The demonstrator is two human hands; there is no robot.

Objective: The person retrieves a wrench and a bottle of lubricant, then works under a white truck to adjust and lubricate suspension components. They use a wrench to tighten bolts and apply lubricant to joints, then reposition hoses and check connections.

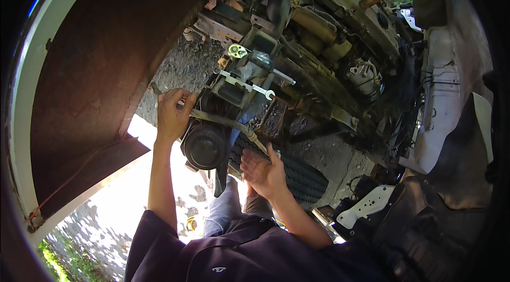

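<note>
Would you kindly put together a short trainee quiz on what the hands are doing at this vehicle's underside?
1. True or false: the left hand grips a part beside the dark round housing.
2. Which tool lies on the component above the hands? A) hammer B) silver combination wrench C) screwdriver
3. Fill in: the right hand, open, is at the ribbed black ____.

Key: 1 true; 2 B; 3 tyre
</note>
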